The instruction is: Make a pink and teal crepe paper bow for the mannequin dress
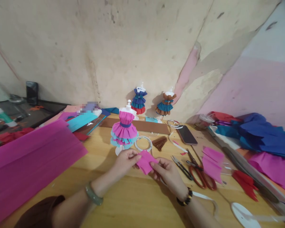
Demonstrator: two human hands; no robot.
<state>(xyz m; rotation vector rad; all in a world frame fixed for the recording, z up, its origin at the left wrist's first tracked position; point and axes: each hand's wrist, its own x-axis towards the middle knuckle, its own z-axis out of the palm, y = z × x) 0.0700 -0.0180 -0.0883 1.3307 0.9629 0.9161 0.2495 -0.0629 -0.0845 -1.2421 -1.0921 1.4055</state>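
A small piece of pink crepe paper (146, 162) is stretched between my two hands above the wooden table. My left hand (128, 159) pinches its left edge between thumb and fingers. At its right edge, my right hand (165, 171) grips it with the thumb on top. Just behind my left hand stands a small white mannequin in a pink and light blue ruffled dress (125, 126) with a dark blue waistband. A white tape ring (143, 144) lies right behind the pink piece.
Two more dressed mannequins, one blue and red (139, 102), one brown and teal (166, 104), stand by the wall. Red-handled scissors (199, 174), snips (182, 167) and a phone (187, 135) lie right. A large pink sheet (38, 161) covers the left; coloured paper (268, 136) is heaped far right.
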